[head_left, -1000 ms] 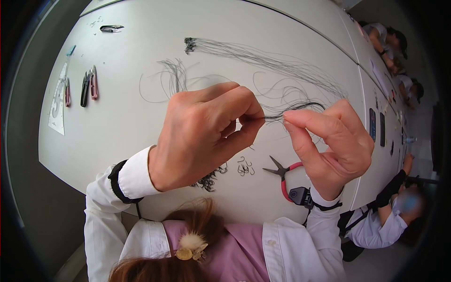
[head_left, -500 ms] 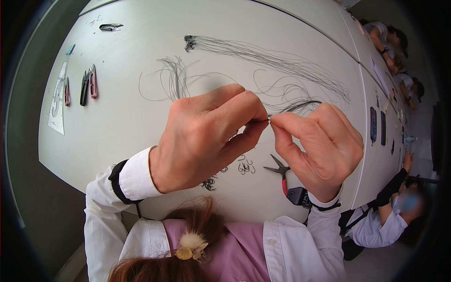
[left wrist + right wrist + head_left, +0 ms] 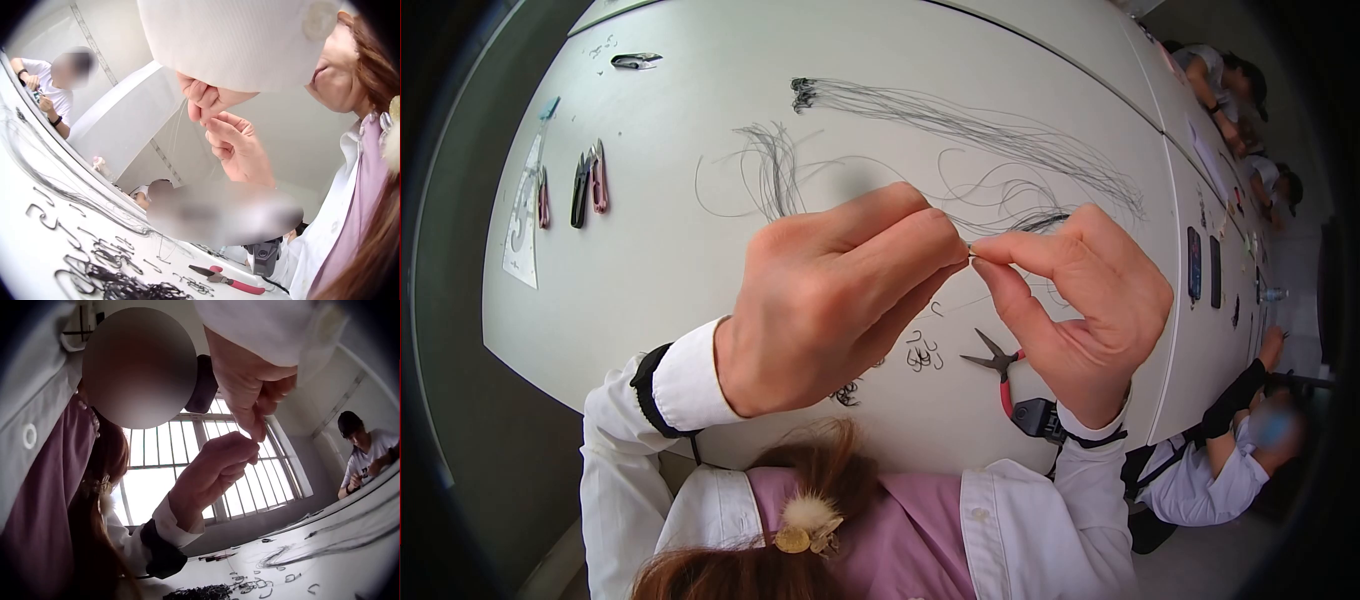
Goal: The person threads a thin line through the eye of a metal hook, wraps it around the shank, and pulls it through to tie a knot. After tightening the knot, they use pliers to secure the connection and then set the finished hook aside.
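My left hand (image 3: 830,300) pinches something tiny, with its fingers curled. Thumb and index of my right hand (image 3: 1090,300) pinch at the same spot, fingertips meeting the left ones. The small thing (image 3: 971,251) between them is mostly hidden; what it is I cannot tell. From the left hand (image 3: 209,99) fine pale lines (image 3: 181,122) hang in the left wrist view. Below the hands lie loose black hooks (image 3: 921,354) and a dark hook pile (image 3: 134,284). Beyond them are dark thin strands (image 3: 775,170) and a long bundle with hooks at one end (image 3: 803,95).
Red-handled pliers (image 3: 998,362) lie beside the right wrist, which wears a camera (image 3: 1036,417). Toward the left are snips (image 3: 581,188), a clear set square (image 3: 522,225) and more snips at the back (image 3: 636,61). Several people sit along the right; phones (image 3: 1194,264) lie there.
My right hand has moved left until its fingertips meet the left hand's. The dark strand ends that ran between the hands have drawn down and are now mostly hidden behind the right hand.
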Motion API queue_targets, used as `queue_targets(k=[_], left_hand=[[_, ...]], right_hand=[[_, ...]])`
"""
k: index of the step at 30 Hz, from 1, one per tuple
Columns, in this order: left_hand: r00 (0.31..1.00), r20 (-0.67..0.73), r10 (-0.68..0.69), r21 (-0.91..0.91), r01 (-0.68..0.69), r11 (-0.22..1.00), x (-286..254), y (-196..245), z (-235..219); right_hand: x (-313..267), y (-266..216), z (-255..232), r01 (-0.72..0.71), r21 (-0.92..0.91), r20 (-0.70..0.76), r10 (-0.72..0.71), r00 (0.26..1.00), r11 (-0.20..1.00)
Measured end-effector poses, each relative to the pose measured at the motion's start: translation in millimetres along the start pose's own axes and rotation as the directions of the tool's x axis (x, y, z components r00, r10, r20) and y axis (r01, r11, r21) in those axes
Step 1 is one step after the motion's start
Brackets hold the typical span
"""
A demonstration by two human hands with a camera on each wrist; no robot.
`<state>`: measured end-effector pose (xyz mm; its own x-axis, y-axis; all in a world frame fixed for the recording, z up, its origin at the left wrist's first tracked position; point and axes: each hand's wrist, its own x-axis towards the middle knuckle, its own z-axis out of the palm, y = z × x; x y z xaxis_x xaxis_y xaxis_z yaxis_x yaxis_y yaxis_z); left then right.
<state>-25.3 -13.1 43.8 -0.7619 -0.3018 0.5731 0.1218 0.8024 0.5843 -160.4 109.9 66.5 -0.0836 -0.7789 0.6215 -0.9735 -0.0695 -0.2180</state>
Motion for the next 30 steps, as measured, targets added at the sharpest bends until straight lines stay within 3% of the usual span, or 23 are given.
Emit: queue_targets(k=[2, 3, 5, 6, 8, 11, 15, 17, 20, 30], left_hand=[[1.0, -0.002, 0.01, 0.012, -0.01, 1.0, -1, 2, -2], [1.0, -0.004, 0.019, 0.023, -0.019, 1.0, -1, 2, -2], [0.999, -0.019, 0.048, 0.045, -0.047, 0.998, -3, 4, -1], [0.997, -0.034, 0.076, 0.067, -0.074, 0.995, -3, 4, -1], [0.992, -0.031, 0.122, 0.079, -0.119, 0.99, -4, 2, 0], [0.992, -0.028, 0.125, 0.089, -0.122, 0.989, -4, 3, 1], [1.0, -0.019, 0.008, -0.016, -0.009, 1.0, -2, 4, 2], [0.996, -0.006, -0.084, -0.109, 0.082, 0.991, -2, 5, 2], [0.989, 0.016, -0.149, -0.193, 0.149, 0.97, -1, 5, 3], [0.988, 0.014, -0.156, -0.208, 0.156, 0.966, -2, 5, 1]], right_hand=[[0, 4, -1, -0.201, 0.268, 0.081, 0.186, 0.979, 0.942], [1, 5, -2, -0.202, 0.267, 0.08, 0.187, 0.979, 0.942], [1, 7, -4, -0.43, 0.454, 0.27, 0.34, 0.901, 0.78], [2, 5, -4, -0.431, 0.454, 0.269, 0.342, 0.901, 0.779], [3, 2, -3, -0.611, 0.581, 0.372, 0.493, 0.787, 0.537], [1, 2, -1, -0.601, 0.605, 0.365, 0.489, 0.792, 0.522], [-1, 3, 1, -0.591, 0.595, 0.363, 0.474, 0.802, 0.544], [-1, 1, 2, -0.648, 0.594, 0.388, 0.536, 0.749, 0.475], [-1, 0, 1, -0.693, 0.54, 0.41, 0.57, 0.712, 0.477], [-2, -1, 5, -0.63, 0.636, 0.376, 0.534, 0.757, 0.446]])
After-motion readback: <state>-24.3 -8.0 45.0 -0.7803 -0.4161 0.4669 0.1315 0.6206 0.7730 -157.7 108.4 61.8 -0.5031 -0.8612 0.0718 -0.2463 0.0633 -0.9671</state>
